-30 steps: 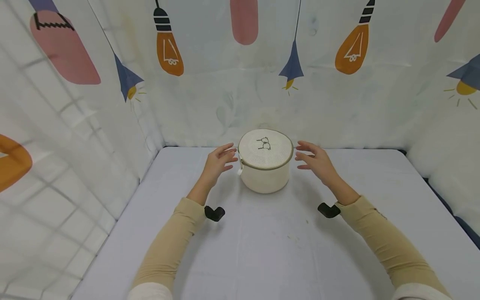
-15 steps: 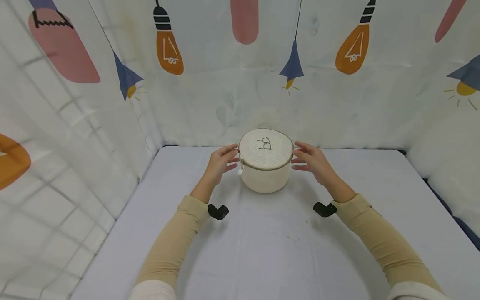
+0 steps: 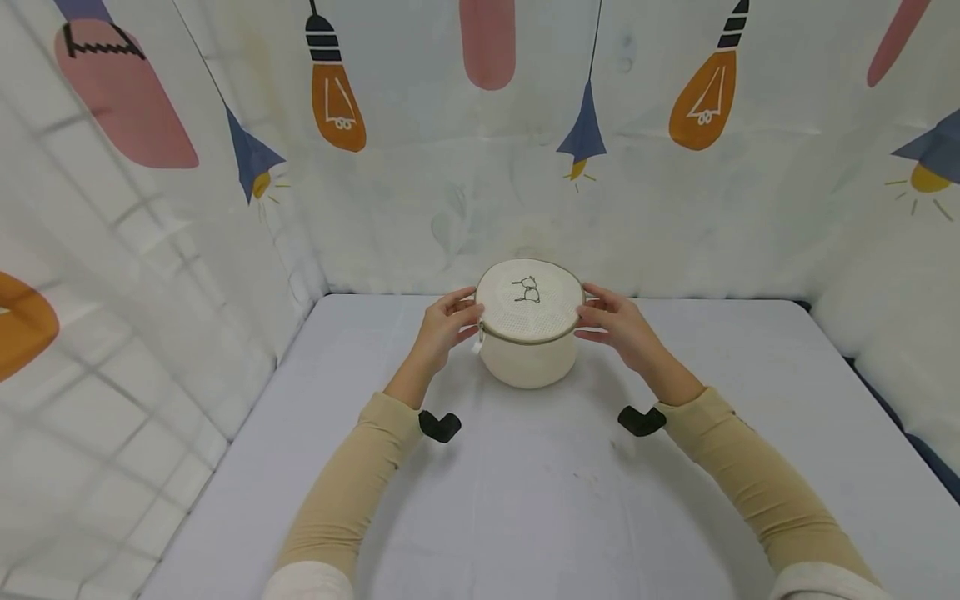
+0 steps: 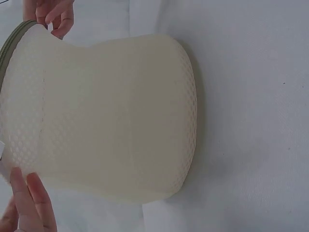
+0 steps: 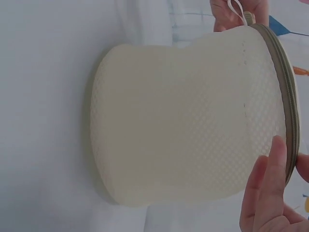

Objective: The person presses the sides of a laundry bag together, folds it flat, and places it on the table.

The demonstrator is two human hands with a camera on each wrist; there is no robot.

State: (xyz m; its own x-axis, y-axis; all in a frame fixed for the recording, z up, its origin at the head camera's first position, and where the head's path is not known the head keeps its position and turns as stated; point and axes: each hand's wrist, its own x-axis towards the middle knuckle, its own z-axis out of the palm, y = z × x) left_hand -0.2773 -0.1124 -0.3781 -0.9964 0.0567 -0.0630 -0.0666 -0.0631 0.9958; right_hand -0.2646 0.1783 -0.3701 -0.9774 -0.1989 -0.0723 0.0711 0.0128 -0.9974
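Observation:
A cream mesh laundry bag (image 3: pixel 528 362), cylindrical with a zipped round lid bearing a line drawing, stands upright near the table's back edge. At its left rim my left hand (image 3: pixel 441 332) pinches it, thumb on the lid's edge and fingers along the side. On the opposite side my right hand (image 3: pixel 624 333) pinches the rim in the same way. The right wrist view shows the olive zipper (image 5: pixel 285 87) running round the top, with a white loop (image 5: pixel 236 9) near the left hand. Both side walls look slightly dented inward in the wrist views.
The bag rests on a white-covered table (image 3: pixel 525 500). A pale curtain (image 3: pixel 480 192) printed with lamps and bulbs hangs close behind it, with another pale sheet (image 3: pixel 150 333) on the left. A black wrist device (image 3: pixel 440 427) sits on each wrist.
Both hands have moved inward from beside the bag, where they were apart from it, and now hold its rim. The bag has barely moved.

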